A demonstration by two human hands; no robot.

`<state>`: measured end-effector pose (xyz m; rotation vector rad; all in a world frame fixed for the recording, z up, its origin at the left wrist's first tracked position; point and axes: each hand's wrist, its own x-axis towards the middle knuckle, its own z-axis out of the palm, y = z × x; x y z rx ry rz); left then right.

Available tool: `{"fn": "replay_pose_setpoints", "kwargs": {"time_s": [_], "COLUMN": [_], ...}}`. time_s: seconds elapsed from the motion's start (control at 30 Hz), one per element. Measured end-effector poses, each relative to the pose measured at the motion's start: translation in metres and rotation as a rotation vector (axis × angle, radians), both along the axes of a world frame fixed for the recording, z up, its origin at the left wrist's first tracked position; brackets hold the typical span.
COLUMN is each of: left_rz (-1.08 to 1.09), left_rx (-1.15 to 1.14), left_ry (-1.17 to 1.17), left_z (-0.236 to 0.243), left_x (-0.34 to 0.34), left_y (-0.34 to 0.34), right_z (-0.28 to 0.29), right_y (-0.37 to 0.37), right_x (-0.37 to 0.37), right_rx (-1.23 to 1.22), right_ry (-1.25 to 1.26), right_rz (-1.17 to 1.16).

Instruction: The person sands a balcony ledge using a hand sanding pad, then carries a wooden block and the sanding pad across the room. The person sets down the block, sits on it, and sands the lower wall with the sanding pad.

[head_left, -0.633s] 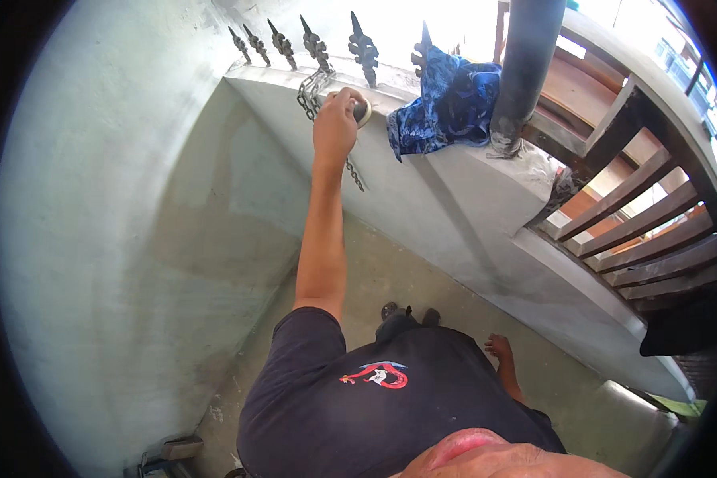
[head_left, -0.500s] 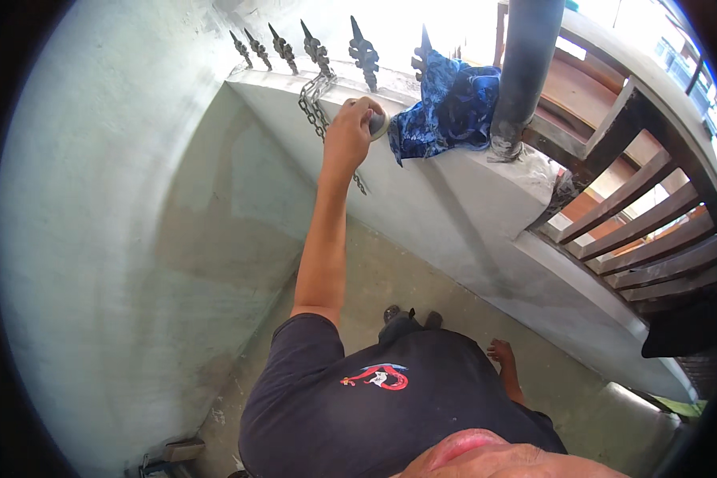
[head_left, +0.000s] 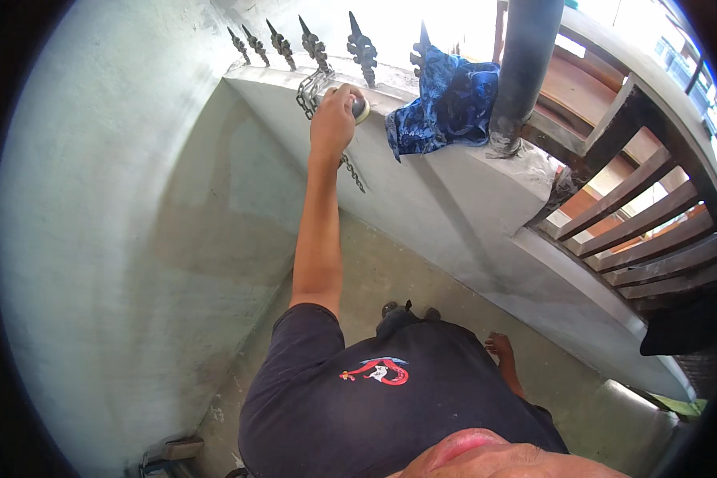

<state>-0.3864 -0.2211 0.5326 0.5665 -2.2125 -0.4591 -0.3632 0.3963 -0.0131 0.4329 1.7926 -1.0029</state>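
Note:
My left arm reaches up to the white wall's ledge, where my left hand [head_left: 333, 119] grips a round object [head_left: 358, 109] with a dark middle and pale rim. Just left of those fingers a metal chain [head_left: 311, 94] is draped at the spikes [head_left: 314, 46], and a loose length dangles below my wrist. A crumpled blue patterned cloth [head_left: 442, 103] lies over the ledge to the right of my hand. My right hand [head_left: 498, 346] hangs low beside my body, fingers loosely bent and apart, with nothing visible in them.
A grey vertical pipe [head_left: 522, 72] stands beside the cloth. Dark slatted metalwork [head_left: 637, 231] fills the right side, with a black item [head_left: 677, 331] below it. A pale plastered wall [head_left: 95, 239] borders the left. Some low objects [head_left: 179, 448] sit at the bottom left, by the concrete floor [head_left: 382, 255].
My left hand, still holding the round object, moved slightly right and down, then back up and left toward the chain. My right hand stays low at my side.

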Motion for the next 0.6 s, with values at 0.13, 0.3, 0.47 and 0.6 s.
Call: {"fn": "replay_pose_setpoints", "kwargs": {"time_s": [0.13, 0.3, 0.47, 0.6], "left_rz": [-0.125, -0.034, -0.147, -0.054], "left_rx": [-0.018, 0.001, -0.009, 0.004], "left_ry": [-0.070, -0.030, -0.043, -0.056], "left_z": [0.000, -0.002, -0.002, -0.001], "left_x": [0.000, 0.002, 0.001, 0.000], "left_y": [-0.006, -0.009, -0.011, -0.009], "right_z": [0.001, 0.004, 0.007, 0.002], "right_y": [-0.007, -0.015, -0.020, -0.020], "right_x": [-0.006, -0.010, -0.010, -0.007], "right_rx": [0.015, -0.021, -0.001, 0.005], "right_ry": [0.020, 0.015, 0.034, 0.011], "right_rz": [-0.004, 0.014, 0.050, 0.062]}}
